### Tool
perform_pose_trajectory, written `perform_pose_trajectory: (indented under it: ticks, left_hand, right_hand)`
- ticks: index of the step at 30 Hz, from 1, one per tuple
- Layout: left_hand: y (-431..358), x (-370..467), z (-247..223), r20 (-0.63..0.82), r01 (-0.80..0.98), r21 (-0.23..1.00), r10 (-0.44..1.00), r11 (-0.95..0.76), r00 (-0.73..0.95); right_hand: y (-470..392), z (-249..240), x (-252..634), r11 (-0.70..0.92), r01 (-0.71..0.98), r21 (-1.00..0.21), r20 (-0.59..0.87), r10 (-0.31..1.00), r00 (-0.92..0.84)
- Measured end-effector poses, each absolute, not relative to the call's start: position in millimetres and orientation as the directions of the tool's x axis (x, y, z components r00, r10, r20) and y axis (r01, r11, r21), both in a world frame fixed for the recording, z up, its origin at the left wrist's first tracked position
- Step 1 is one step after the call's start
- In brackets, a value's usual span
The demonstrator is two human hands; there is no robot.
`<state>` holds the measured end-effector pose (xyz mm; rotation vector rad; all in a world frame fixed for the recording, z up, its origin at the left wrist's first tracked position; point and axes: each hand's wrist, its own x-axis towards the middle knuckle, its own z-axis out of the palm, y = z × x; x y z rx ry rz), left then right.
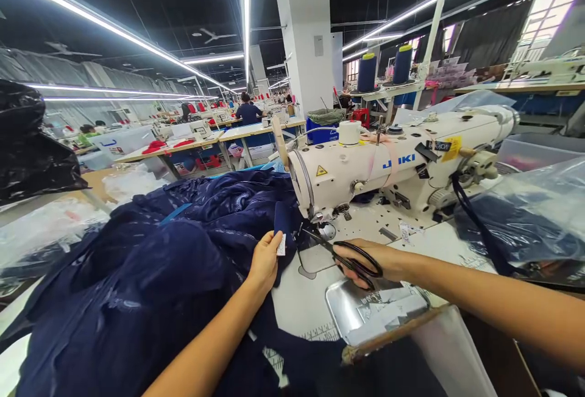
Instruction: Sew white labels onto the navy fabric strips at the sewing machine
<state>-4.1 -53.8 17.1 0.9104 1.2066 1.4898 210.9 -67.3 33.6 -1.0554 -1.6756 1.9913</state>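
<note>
My left hand [265,263] is closed on the edge of a dark navy cloth piece [283,217], with a small white label [281,245] showing at the fingertips. In my right hand [351,263] is a pair of black-handled scissors [365,257]. The scissor blades point left toward the cloth, just below the needle area of a white sewing machine [356,168]; whether they touch the cloth I cannot tell. A large heap of navy fabric [155,275] spreads over the left side of the table and under my left forearm.
A metal tray [340,308] with white paper pieces lies below my right hand. Plastic-bagged dark cloth [516,226] sits at the right. Navy thread cones [367,74] stand behind the machine. At the left hangs a black plastic bag [36,147]. A person [249,110] sits farther back.
</note>
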Motion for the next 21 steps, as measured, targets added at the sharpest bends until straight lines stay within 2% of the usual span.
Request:
perform_pose_trajectory:
  ticks: [5,12,14,17,19,20,21]
  left_hand:
    - [-52.5,-4.4,14.0,-0.012,-0.261,0.964,0.977,-0.045,-0.212]
    - [-51.3,-5.0,8.6,0.011,-0.270,0.960,0.977,-0.070,-0.214]
    - [-51.2,-4.9,7.9,0.025,-0.253,0.964,0.975,-0.081,-0.219]
    - [-54.7,-4.6,5.9,0.139,-0.088,0.983,0.964,-0.162,-0.228]
    - [-59.5,-4.0,5.1,0.358,0.184,0.929,0.906,-0.321,-0.227]
    - [-62.2,-3.3,5.1,0.508,0.350,0.835,0.838,-0.424,-0.197]
    - [-64.8,-2.3,5.7,0.658,0.499,0.692,0.740,-0.521,-0.139]
  right_hand:
    - [-55.9,29.0,186.8,-0.484,0.137,-0.865,-0.412,0.528,-0.743]
    - [-46.1,31.0,168.3,-0.538,0.025,-0.842,-0.391,0.577,-0.717]
    - [-49.0,31.7,170.0,-0.468,0.018,-0.884,-0.343,0.621,-0.705]
    - [-57.7,33.8,188.5,-0.201,0.056,-0.978,-0.183,0.702,-0.688]
    - [-63.7,35.3,212.4,-0.004,0.180,-0.984,-0.124,0.741,-0.660]
    - [-66.1,35.6,227.2,0.076,0.273,-0.959,-0.117,0.772,-0.625]
    - [-67.9,35.6,243.4,0.143,0.385,-0.912,-0.113,0.814,-0.570]
